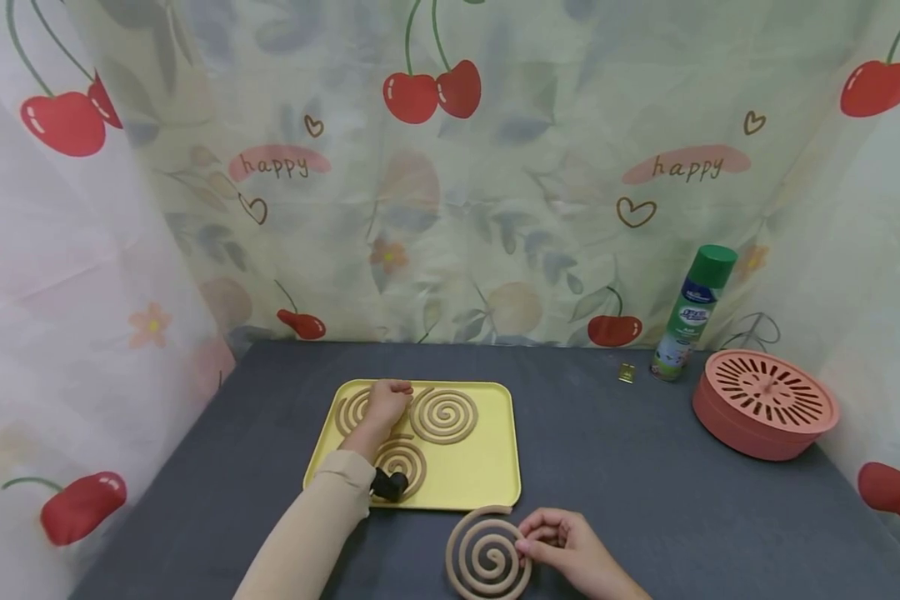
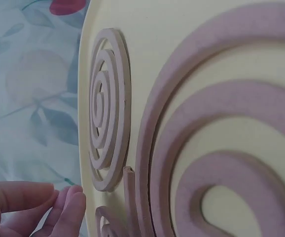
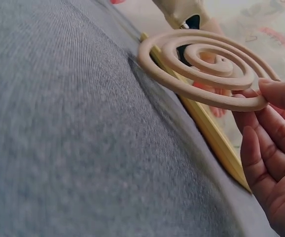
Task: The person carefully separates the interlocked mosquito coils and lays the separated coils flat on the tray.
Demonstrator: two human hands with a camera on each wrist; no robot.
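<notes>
My right hand [image 1: 558, 542] pinches the outer edge of a tan mosquito coil [image 3: 201, 94] between thumb and fingers. The coil is lifted above the dark table, just in front of the yellow tray [image 1: 487, 479]. Over the tray's back left part is my left hand [image 1: 387, 404], its fingers loosely bent and nothing visible between them. Three more coils lie flat on the tray: a back left coil [image 1: 341, 417] partly covered by the left hand, a back right coil [image 1: 444, 417], and a front left coil [image 1: 412, 457] partly behind the wrist camera.
At the table's right stands a round pink box [image 1: 765, 446] with a slotted lid. Behind it are a green spray can [image 1: 686, 321] and a small gold-coloured piece [image 1: 627, 372]. A printed curtain [image 1: 495, 208] encloses the back and sides.
</notes>
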